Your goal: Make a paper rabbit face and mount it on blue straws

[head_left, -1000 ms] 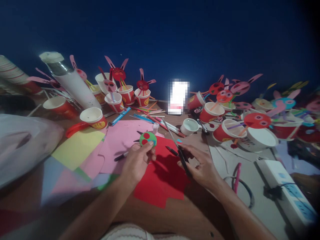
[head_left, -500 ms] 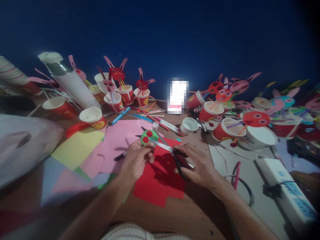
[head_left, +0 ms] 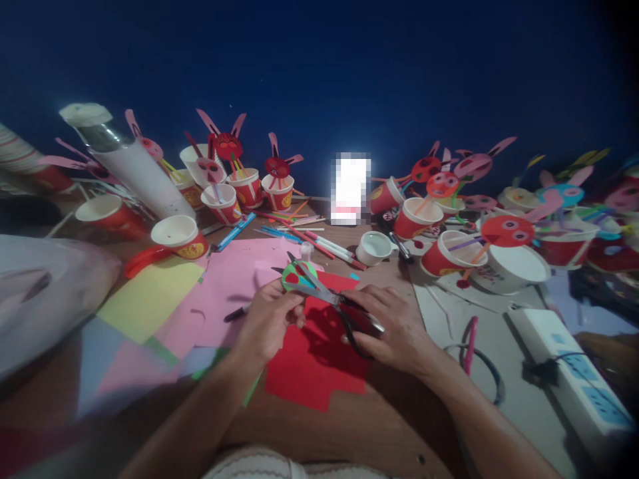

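Observation:
My left hand (head_left: 272, 316) pinches the lower edge of a small green paper disc (head_left: 308, 271) with red round patches and dark pointed pieces at its upper left. My right hand (head_left: 392, 326) grips black-handled scissors (head_left: 327, 294), their metal blades parted and lying over the disc's face. A slim, pen-like silver thing also sticks out of the right hand. Below both hands lies a red paper sheet (head_left: 314, 372) with a notched lower edge. Left of it, a pink sheet (head_left: 224, 279) spreads under a dark pen (head_left: 235, 313).
Paper cups (head_left: 223, 205) with paper animal heads on sticks line the back on both sides. A small white cup (head_left: 374, 249) stands near several markers (head_left: 332, 247). A power strip (head_left: 574, 366) lies right; a plastic bag (head_left: 50, 293) and yellow paper (head_left: 152, 296) lie left.
The scissor blades have opened wider across the green disc. My left hand keeps its pinch on the disc. The whole view has shifted slightly.

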`<state>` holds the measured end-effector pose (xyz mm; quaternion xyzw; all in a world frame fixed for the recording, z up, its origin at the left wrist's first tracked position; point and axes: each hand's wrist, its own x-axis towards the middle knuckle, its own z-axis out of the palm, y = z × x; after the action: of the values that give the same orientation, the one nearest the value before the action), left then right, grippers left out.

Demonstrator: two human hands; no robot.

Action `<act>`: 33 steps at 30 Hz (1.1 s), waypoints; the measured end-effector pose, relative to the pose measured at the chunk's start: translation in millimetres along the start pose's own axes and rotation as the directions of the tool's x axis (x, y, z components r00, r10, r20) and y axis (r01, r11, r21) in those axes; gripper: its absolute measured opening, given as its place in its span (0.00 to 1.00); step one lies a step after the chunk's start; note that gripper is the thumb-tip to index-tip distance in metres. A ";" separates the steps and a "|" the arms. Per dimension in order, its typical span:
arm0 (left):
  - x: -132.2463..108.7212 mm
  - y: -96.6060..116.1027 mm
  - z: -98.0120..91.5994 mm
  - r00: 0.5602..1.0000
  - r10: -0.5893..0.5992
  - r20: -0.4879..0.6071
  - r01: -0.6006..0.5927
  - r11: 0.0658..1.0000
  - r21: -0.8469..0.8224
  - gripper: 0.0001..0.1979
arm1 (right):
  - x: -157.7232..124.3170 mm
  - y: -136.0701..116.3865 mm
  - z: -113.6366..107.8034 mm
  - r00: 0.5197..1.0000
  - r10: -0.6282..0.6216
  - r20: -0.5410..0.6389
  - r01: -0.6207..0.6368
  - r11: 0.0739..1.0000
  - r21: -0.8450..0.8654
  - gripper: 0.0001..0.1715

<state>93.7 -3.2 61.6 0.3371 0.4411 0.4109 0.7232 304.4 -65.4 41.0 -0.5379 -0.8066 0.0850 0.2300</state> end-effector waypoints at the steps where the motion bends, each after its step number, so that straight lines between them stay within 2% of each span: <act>1: 0.0 0.1 -0.1 1.000 -0.005 0.003 0.005 1.000 0.000 0.05 | -0.1 0.2 0.3 1.000 -0.003 -0.005 0.003 1.000 -0.004 0.30; 11: 0.7 1.0 -1.0 1.000 -0.024 -0.008 0.024 1.000 -0.016 0.06 | 1.2 -0.9 0.1 1.000 -0.015 0.004 0.015 1.000 -0.024 0.29; 21: 1.1 1.6 1.2 0.999 -0.037 -0.023 0.037 0.999 0.000 0.07 | 0.9 -4.1 -0.7 0.999 -0.033 -0.041 0.032 0.999 -0.013 0.26; 33: 2.2 2.2 -3.2 0.999 -0.032 -0.003 0.032 0.999 0.039 0.08 | -1.7 -0.8 -1.4 0.998 -0.055 -0.010 0.055 0.998 -0.024 0.27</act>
<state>90.8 0.1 61.5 0.3437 0.4554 0.3909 0.7223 304.8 -67.4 42.1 -0.5188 -0.8207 0.0664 0.2299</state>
